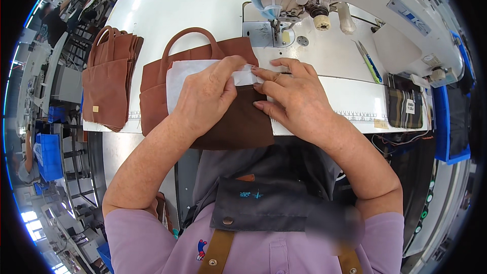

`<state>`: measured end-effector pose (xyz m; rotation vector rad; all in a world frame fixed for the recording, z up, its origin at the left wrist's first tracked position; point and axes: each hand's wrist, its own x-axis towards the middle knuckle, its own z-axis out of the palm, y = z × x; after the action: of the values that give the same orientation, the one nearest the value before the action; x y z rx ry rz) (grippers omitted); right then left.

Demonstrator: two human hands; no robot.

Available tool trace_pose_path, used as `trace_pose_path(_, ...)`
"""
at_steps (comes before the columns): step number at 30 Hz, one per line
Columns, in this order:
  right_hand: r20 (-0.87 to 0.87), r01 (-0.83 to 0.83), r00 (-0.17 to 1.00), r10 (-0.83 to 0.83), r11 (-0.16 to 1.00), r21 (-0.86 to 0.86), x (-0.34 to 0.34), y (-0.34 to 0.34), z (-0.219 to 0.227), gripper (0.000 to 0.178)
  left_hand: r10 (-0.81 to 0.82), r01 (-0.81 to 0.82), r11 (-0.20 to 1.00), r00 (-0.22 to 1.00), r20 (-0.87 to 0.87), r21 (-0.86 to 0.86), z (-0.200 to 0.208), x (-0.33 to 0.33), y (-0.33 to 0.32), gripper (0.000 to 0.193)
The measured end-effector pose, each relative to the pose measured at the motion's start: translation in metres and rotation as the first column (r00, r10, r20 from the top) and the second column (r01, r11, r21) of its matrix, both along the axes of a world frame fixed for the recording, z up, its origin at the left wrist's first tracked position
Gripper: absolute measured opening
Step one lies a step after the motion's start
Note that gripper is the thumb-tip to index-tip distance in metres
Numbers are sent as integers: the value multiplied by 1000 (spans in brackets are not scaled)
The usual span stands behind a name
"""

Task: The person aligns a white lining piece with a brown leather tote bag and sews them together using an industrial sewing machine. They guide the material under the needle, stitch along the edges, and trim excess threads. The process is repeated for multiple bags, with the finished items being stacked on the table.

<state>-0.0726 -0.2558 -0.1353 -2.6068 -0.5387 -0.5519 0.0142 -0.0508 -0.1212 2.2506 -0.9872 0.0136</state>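
A dark brown cloth panel [238,122] lies over the table's front edge, with white lining [175,78] at its upper left and a folded white strip [244,77] along its top. My left hand [205,94] is closed, thumb and bent forefinger on the white strip. On the right, my right hand [299,94] has its fingers apart; fingertips touch the end of the strip and the thumb rests on the brown cloth. Beneath the panel lies a reddish-brown handbag piece [152,94] with a looped handle. What is under my palms is hidden.
Beyond my hands stands a sewing machine [375,0], its needle area [274,30] near the work. Stacked brown handbag pieces [109,89] lie at left. To the right are thread snippers [369,63], a plaid pouch [405,104] and a blue bin [446,144]. A ruler strip [355,116] edges the table.
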Motion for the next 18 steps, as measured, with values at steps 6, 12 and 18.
trace_pose_path(6,-50,7,999,-10,999,-45,-1,1,5,29,-176,172,984,930,323,41,-10,7,7,24)
trace_pose_path(12,2,6,1000,-6,1000,-31,0,2,2,24,-148,120,987,945,292,110,-11,3,13,25)
trace_pose_path(18,13,-9,1000,10,1000,-29,1,0,3,25,-166,160,986,969,182,50,-15,9,12,29)
